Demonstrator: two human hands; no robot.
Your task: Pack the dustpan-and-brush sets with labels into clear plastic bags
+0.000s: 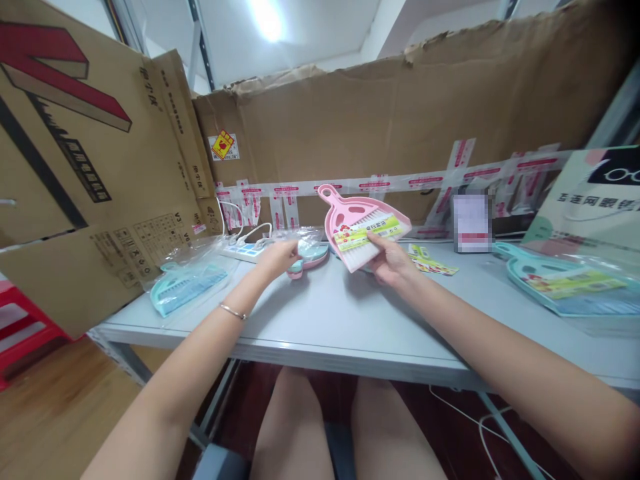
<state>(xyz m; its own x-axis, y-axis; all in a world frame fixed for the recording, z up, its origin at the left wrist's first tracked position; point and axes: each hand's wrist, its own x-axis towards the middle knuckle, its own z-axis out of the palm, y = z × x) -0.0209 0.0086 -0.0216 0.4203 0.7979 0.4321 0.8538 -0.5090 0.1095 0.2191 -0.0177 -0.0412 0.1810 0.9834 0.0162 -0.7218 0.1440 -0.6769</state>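
My right hand (393, 263) holds up a pink dustpan (369, 200) with a white-bristled brush (363, 255) nested in it. A yellow-green printed label (367, 231) lies across the brush, and my thumb presses on its edge. The dustpan is tilted, its looped handle pointing up and left. My left hand (281, 258) is over the table, fingers curled together beside a small pile of pink and teal dustpans (314, 256). Whether it grips one of their handles or the clear plastic near them is hidden.
At left, a teal dustpan set (187, 288) lies in clear plastic; another labelled teal set (565, 283) is at right. Loose labels (431, 261), a power strip (243, 251) and a propped phone (471, 222) sit along the back of the table. Cardboard (350, 133) walls it in.
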